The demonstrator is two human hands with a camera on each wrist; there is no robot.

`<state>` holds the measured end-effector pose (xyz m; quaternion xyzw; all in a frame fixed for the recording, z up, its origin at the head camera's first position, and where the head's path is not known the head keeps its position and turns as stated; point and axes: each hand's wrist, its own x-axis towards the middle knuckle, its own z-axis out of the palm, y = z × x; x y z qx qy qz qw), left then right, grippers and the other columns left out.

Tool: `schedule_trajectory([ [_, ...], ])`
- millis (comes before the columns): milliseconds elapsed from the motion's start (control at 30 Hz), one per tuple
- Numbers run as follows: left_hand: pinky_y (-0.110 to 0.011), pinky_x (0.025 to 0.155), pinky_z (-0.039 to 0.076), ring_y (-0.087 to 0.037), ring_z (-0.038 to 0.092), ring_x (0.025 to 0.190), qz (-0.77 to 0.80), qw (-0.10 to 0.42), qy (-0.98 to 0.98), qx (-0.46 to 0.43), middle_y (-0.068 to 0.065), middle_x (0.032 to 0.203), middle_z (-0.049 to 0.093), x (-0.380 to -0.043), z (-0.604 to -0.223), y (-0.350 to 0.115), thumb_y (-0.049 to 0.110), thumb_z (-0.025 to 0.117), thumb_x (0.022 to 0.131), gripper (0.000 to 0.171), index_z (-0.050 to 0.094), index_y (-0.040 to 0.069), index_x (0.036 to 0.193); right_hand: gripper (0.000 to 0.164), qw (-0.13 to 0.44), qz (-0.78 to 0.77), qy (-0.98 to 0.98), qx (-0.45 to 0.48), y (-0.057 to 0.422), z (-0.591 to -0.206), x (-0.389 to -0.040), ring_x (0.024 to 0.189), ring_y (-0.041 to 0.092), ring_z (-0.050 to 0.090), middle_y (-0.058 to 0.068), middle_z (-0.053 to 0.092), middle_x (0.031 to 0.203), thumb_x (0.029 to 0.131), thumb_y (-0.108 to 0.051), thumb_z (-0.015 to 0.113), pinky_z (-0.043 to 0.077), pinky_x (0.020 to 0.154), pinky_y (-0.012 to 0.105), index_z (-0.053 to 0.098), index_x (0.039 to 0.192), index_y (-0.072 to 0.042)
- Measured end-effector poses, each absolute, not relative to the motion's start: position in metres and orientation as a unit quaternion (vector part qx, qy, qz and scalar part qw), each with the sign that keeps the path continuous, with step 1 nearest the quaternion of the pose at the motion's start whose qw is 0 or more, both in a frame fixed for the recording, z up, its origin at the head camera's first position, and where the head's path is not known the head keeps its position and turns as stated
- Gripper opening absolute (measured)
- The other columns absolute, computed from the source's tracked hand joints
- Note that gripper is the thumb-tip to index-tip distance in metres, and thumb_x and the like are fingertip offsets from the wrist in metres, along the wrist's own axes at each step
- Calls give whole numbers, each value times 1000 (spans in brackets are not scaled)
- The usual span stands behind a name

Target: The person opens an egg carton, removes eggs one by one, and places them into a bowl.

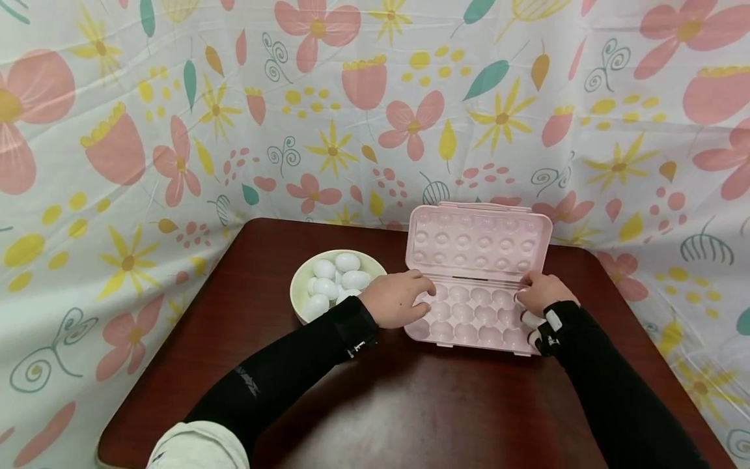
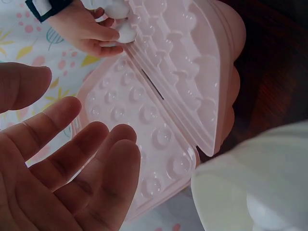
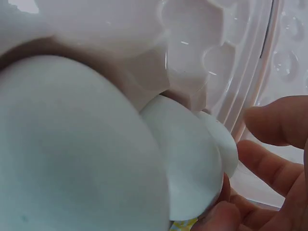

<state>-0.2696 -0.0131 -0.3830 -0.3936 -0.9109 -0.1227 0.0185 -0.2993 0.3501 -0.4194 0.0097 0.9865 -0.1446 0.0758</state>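
Note:
A pink egg carton (image 1: pixel 463 316) lies open on the table, its lid (image 1: pixel 477 238) raised at the back. Three white eggs (image 3: pixel 192 163) sit in its rightmost column; the other cups in view hold nothing. My right hand (image 1: pixel 547 294) is at that column, fingertips right at the farthest egg (image 3: pixel 220 142), its thumb apart from the shell. Over the carton's left edge is my left hand (image 1: pixel 398 299), its fingers (image 2: pixel 86 144) spread and slightly bent with nothing between them. Left of the carton stands a pale bowl (image 1: pixel 297 286) of several white eggs (image 1: pixel 347 262).
The dark red-brown table (image 1: pixel 433 404) carries the carton and bowl toward its back edge. Right behind it hangs a white curtain (image 1: pixel 234 176) with printed flowers. My left forearm (image 1: pixel 293 358) passes in front of the bowl.

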Motion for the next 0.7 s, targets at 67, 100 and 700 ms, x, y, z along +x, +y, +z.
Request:
schedule_trajectory([
  [67, -30, 76, 50, -11, 63, 97, -127, 16, -911, -392, 7, 126, 59, -269, -384, -12, 33, 60, 98, 30, 66, 24, 126, 40, 79, -141, 987, 9, 350, -419, -300, 100, 44, 58, 34, 57, 118, 88, -22, 58, 48, 75, 54, 59, 120, 1],
  [100, -29, 76, 50, -10, 63, 96, -129, 14, -911, -392, 7, 126, 59, -269, -384, -12, 33, 60, 98, 30, 66, 24, 126, 39, 82, -137, 987, 10, 351, -420, -301, 100, 44, 58, 34, 56, 117, 88, -22, 58, 48, 74, 53, 59, 119, 1],
  [700, -28, 77, 50, -9, 62, 100, -137, 19, -908, -396, 6, 126, 59, -272, -388, -18, 30, 59, 98, 28, 67, 22, 123, 44, 81, -125, 988, 35, 354, -418, -296, 96, 44, 56, 35, 47, 117, 96, -25, 60, 45, 68, 53, 46, 130, 0],
])
